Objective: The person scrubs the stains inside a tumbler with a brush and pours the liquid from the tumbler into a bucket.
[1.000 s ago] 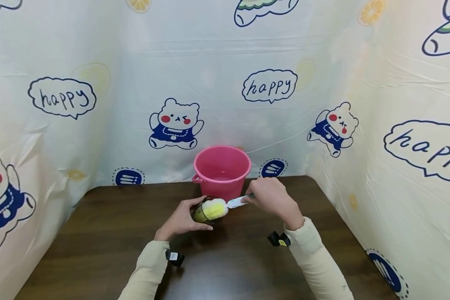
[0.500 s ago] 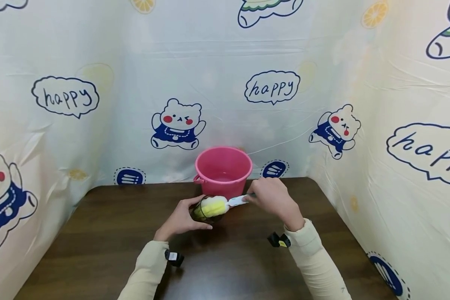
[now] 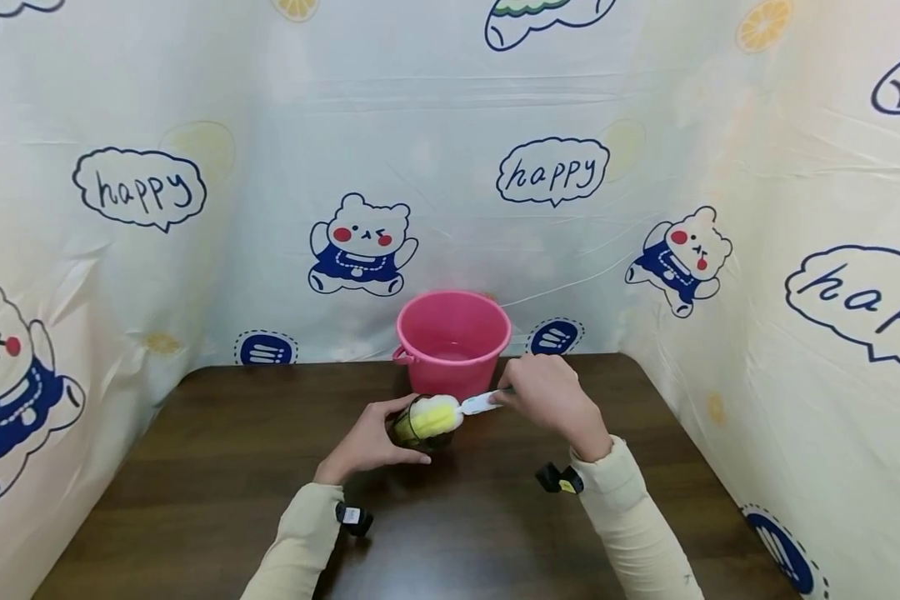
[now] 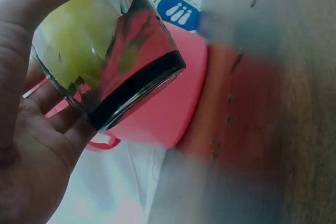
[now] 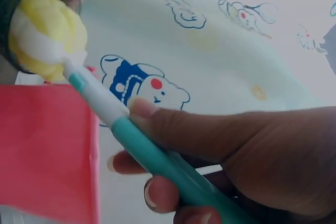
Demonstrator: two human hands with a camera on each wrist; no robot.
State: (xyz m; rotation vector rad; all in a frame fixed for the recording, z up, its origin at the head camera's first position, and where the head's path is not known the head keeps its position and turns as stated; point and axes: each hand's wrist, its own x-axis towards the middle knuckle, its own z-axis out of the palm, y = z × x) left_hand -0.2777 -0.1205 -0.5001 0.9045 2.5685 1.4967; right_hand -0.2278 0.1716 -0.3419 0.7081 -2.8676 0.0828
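Note:
A dark tinted drinking glass lies tilted in my left hand, whose fingers and thumb curl round its side; its mouth faces right. Partly inside that mouth sits the yellow and white sponge head of a bottle brush. My right hand grips the brush by its green and white handle, thumb along the top in the right wrist view. Through the glass wall, in the left wrist view, the sponge shows as a yellow blur. The part of the handle under my right palm is hidden.
Just behind the glass stands a pink bucket at the back edge of the dark wooden table. A pale printed curtain hangs behind and along both sides. Each wrist carries a small black camera.
The brush head shifts slightly in and out at the glass mouth. Both hands keep their hold. The whole head view has drifted a little.

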